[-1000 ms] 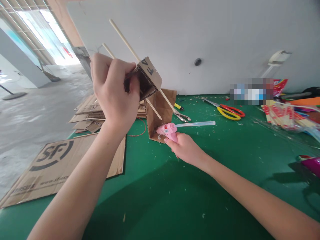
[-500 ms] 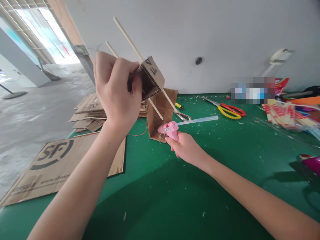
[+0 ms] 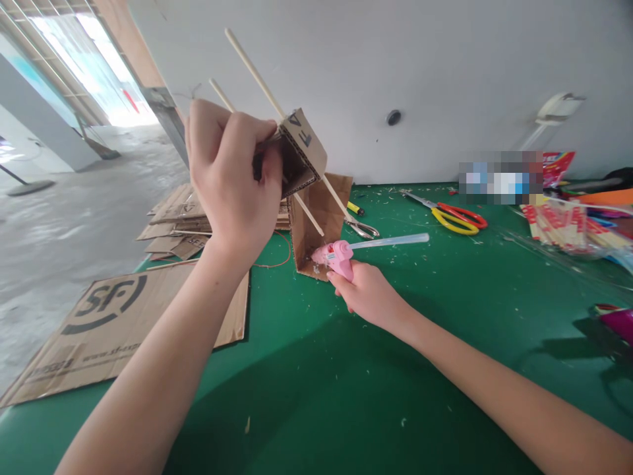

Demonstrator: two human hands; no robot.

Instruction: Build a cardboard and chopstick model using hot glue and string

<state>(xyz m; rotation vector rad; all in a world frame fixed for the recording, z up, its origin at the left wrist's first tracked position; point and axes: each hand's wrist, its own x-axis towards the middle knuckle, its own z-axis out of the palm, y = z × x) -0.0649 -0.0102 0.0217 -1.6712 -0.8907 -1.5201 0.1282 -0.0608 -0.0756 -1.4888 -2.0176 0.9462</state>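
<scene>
My left hand grips a small open cardboard box, held tilted above the table. Two thin wooden sticks run slantwise through the box and poke out at both ends. My right hand is closed round the handle of a pink hot glue gun. A long translucent glue stick sticks out of the gun's back. The gun's nozzle points into a folded cardboard piece standing on the table, below the sticks' lower ends. Whether the nozzle touches the cardboard, I cannot tell.
Red-and-yellow-handled scissors lie at the back right, near wrapped sticks. Small metal scissors rest behind the glue gun. A flat printed cardboard sheet and stacked cardboard pieces are at the left. A white wall rises behind the green table.
Hardly anything differs. Both hands keep their hold on the cardboard box and the glue gun, and the view has shifted very slightly.
</scene>
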